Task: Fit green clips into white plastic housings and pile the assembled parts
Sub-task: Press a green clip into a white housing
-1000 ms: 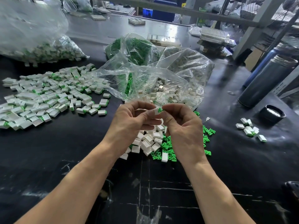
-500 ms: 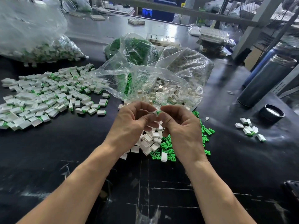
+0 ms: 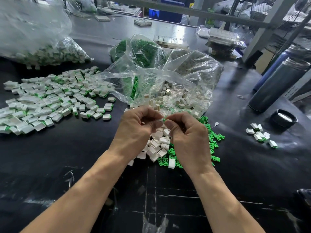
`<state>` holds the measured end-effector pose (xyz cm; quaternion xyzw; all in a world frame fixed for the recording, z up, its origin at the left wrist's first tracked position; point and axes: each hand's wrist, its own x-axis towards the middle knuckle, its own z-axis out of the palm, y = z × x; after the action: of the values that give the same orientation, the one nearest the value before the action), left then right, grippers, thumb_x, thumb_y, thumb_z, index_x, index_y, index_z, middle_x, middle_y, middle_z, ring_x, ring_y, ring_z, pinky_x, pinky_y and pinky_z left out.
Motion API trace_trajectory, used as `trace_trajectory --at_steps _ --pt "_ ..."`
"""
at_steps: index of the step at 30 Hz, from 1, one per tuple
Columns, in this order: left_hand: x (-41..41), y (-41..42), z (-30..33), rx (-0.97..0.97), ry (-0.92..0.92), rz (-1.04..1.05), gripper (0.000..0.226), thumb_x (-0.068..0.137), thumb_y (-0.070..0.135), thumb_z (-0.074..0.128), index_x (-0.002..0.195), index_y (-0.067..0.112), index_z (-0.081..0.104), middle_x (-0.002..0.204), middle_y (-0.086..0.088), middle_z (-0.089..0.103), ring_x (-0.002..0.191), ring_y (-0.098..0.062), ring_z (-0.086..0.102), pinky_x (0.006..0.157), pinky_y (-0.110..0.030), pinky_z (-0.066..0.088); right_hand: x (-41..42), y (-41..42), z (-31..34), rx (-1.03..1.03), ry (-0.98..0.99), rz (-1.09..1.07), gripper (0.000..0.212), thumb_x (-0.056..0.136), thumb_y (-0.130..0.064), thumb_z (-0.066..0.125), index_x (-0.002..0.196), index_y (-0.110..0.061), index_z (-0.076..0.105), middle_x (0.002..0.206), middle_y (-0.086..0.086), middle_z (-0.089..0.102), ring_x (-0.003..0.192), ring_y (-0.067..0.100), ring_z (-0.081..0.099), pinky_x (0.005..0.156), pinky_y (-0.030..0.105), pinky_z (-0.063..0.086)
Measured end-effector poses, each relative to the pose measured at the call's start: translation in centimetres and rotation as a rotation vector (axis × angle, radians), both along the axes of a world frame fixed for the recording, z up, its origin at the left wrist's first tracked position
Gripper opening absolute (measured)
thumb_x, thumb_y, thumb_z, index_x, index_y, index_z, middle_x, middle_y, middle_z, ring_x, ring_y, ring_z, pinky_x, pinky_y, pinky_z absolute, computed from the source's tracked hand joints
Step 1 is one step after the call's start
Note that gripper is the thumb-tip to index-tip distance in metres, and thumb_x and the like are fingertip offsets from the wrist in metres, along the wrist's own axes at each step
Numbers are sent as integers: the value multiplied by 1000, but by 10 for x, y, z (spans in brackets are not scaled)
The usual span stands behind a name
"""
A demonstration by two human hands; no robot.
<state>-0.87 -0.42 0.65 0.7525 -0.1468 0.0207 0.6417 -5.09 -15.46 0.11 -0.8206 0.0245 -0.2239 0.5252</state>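
Left hand [image 3: 134, 130] and right hand [image 3: 186, 132] pinch a light, stiff clip [image 3: 164, 118], probably entering a hidden housing; grip its edges.

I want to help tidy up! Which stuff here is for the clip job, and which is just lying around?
For the job: green clip pinched between left hand and right hand; loose white housings; loose green clips; finished pile.

Just lying about: dark flask; black cap.
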Motion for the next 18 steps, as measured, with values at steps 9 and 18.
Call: trace_trajectory --at_steps 9,18 --pt "-2 -2 5 42 -36 4 21 83 -9 76 88 12 76 77 -1 75 72 -26 69 67 -31 60 0 0 1 -18 9 10 9 92 -7 75 91 -16 75 75 -5 66 63 7 55 62 24 43" --pt "-3 -2 6 70 -44 0 25 82 -12 73 85 12 77 73 0 74 64 -3 66 62 -17 54 1 3 -3 -85 -28 -27 10 90 -6 76 90 -16 76 78 -6 71 69 7 63 64 23 48"
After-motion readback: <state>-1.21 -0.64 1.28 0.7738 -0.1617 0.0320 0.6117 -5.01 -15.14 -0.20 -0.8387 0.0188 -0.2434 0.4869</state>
